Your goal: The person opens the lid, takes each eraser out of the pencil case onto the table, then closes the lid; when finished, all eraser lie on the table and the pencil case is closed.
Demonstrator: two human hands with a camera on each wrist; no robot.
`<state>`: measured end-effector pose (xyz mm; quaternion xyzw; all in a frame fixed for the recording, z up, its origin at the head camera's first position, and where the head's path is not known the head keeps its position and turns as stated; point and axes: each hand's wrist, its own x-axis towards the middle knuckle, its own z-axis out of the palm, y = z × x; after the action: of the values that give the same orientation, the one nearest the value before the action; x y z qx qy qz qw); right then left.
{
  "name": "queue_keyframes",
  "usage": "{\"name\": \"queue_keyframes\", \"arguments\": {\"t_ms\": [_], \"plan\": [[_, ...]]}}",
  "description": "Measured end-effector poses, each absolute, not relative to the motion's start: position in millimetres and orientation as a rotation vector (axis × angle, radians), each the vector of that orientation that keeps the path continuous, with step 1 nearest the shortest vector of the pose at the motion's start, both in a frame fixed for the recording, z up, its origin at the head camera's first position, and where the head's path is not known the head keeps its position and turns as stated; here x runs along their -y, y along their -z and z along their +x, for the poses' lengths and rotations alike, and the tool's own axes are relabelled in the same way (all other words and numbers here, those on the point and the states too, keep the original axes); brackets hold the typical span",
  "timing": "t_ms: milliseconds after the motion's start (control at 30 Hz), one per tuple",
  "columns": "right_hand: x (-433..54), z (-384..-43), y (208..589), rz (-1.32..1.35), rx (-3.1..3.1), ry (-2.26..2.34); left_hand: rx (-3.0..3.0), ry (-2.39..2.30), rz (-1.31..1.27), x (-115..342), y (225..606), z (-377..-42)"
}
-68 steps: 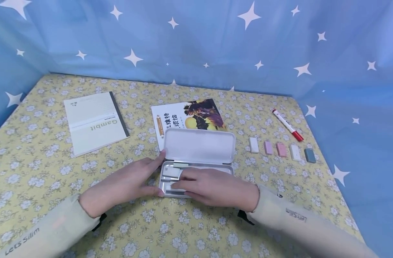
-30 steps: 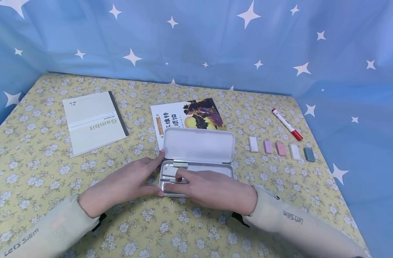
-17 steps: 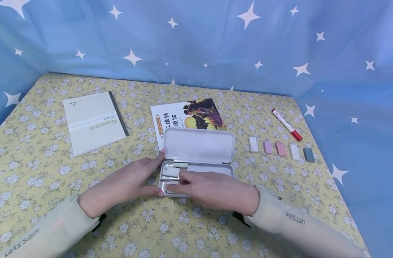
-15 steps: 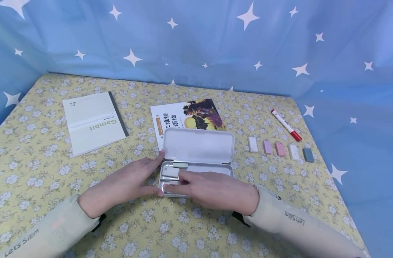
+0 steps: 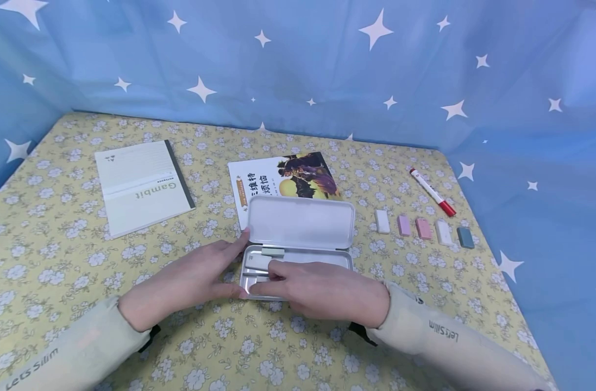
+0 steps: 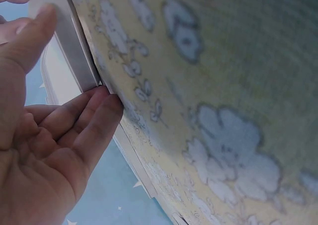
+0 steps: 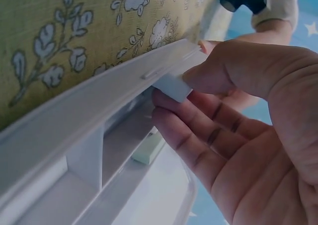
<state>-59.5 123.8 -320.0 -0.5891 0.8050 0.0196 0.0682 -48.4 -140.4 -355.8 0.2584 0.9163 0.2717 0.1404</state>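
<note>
A white pencil case (image 5: 301, 222) lies with its lid raised in the middle of the table. My left hand (image 5: 190, 279) grips its left end, thumb at the front corner and fingers by the hinge. Inside the narrow front compartment, my right hand (image 5: 327, 288) pinches a small white eraser (image 7: 172, 87) between thumb and fingers. Behind the divider sit another white eraser (image 5: 257, 263) and a pale green eraser (image 5: 273, 252) near the hinge. The right hand covers much of the case's middle and front in the head view.
A book (image 5: 265, 168) with a picture cover lies partly under the lid. At left is a Gambit notebook (image 5: 143, 187). To the right, a row holds white (image 5: 382, 221), purple (image 5: 403, 225), pink (image 5: 423, 228), another white (image 5: 444, 232) and teal (image 5: 465, 237) erasers, below a red-capped marker (image 5: 432, 191).
My right thumb and fingers have shifted slightly within the front compartment and sit a little lower than before. The left hand has kept its place on the case.
</note>
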Motion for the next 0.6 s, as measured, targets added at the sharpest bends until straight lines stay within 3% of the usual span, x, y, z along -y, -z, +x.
{"name": "queue_keyframes", "arguments": {"t_ms": [333,600], "plan": [[-128.3,-62.8,321.4,-1.689,-2.426,0.062,-2.657,-0.782,0.749,140.2,357.0,-47.1],[-137.3,-72.8,318.3,-1.227,-2.306,0.604,-2.663,-0.788,0.758,140.2,355.3,-47.5]]}}
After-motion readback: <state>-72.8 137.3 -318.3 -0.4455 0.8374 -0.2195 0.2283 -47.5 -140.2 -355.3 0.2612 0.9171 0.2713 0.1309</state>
